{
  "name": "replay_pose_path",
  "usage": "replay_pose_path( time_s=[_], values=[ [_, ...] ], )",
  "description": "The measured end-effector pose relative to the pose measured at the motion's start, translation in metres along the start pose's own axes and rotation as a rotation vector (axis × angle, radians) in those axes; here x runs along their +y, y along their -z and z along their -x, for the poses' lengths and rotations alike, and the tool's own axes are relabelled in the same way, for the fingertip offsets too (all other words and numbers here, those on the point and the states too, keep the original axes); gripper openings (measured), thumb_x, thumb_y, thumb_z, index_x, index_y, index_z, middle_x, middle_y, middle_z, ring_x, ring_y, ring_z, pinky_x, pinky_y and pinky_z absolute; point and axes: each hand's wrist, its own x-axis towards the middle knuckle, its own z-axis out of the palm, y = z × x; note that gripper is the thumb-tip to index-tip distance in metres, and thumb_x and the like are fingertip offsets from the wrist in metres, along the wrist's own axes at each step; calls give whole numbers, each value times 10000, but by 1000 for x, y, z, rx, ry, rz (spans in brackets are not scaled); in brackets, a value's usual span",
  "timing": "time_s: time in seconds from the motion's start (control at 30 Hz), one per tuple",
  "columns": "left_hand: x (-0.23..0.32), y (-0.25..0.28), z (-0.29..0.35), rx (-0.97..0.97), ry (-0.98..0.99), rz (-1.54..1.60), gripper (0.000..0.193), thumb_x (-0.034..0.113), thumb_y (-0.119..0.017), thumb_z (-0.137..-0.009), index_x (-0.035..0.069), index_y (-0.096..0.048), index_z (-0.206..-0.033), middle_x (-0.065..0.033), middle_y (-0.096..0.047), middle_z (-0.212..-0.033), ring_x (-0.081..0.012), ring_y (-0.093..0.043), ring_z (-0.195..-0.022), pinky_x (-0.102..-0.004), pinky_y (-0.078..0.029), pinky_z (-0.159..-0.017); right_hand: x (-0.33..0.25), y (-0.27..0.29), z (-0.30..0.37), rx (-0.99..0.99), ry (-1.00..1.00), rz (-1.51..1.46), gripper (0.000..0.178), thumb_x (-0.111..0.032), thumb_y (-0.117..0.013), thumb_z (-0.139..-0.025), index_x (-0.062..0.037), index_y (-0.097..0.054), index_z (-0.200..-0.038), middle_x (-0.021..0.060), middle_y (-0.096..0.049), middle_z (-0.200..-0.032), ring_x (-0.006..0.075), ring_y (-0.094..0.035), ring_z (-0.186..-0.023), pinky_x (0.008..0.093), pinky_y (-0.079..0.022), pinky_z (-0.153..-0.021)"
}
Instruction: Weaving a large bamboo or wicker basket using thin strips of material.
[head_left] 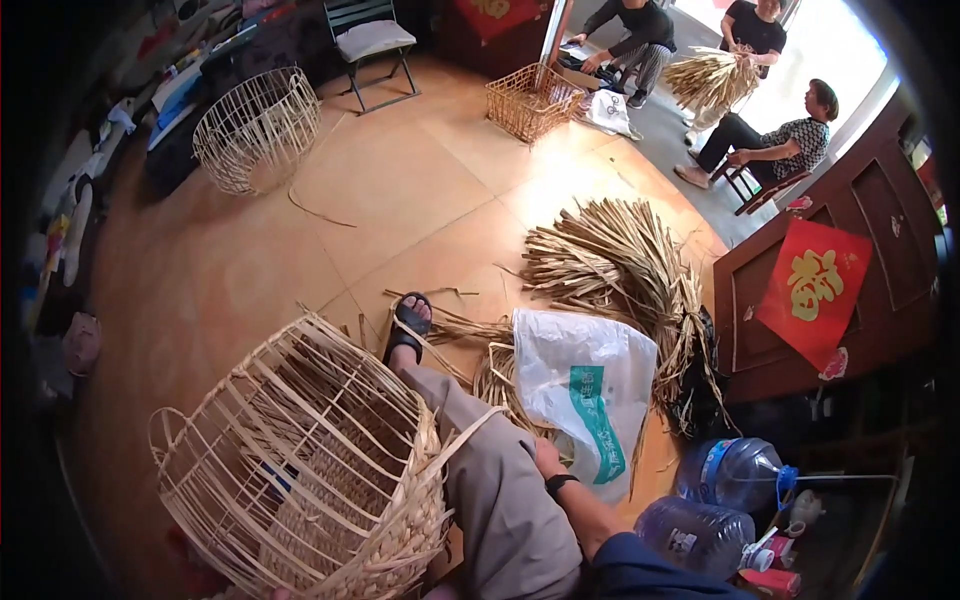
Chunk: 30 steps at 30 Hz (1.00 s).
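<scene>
A half-woven basket (330, 450) leans tilted against my left side and leg, its upright stakes bare above a woven, braided lower part. My right hand (548, 459), with a black band at the wrist, is down beside my trousered knee, at the near edge of a white plastic bag (545, 345) with a green stripe. Its fingers are mostly hidden, so I cannot tell what they touch. From the basket's rim a loose flat strip (470, 433) sticks out across my leg. My left hand does not show. Coiled strips (495, 380) lie beside the bag.
A large bundle of dried stalks (610, 260) lies beyond the bag. Two big water bottles (735, 473) stand at the lower right, near a brown door (870, 220). An openwork basket frame (255, 130), a rectangular wicker basket (530, 105) and a folding chair (375, 40) stand farther off. Three people are by the doorway.
</scene>
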Motion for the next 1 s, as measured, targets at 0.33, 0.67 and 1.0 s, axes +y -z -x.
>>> replay_pose_path(
  time_s=[0.33, 0.67, 1.0],
  values=[
    [23, -5, -24, 48, -216, 10, 343, 237, -517, -1050, -14, -740, -1119, -255, -736, -960, -468, -685, -886, -532, -539, -822, -15, 99, 59, 91, 31, -368, 379, -161, -777, -873, -64, -656, -1218, 179, -736, -865, 342, -723, -762, 462, -555, -674],
    [69, 23, -42, -58, -264, -13, 343, 281, -519, -1072, 29, -735, -1158, -197, -758, -998, -393, -721, -901, -454, -560, -796, -92, 287, 162, 35, 172, -1436, 224, -179, -685, -1016, -27, -710, -1179, 82, -747, -971, 132, -652, -692, 270, -519, -629],
    [65, 33, -53, -327, -320, 48, 180, 104, -663, -972, -6, -653, -1114, -164, -612, -1030, -350, -607, -1017, -451, -486, -921, -124, 355, 195, 39, 732, -1807, 147, -193, -628, -1063, -68, -648, -1137, 56, -628, -775, 151, -565, -598, 329, -493, -620]
  ],
)
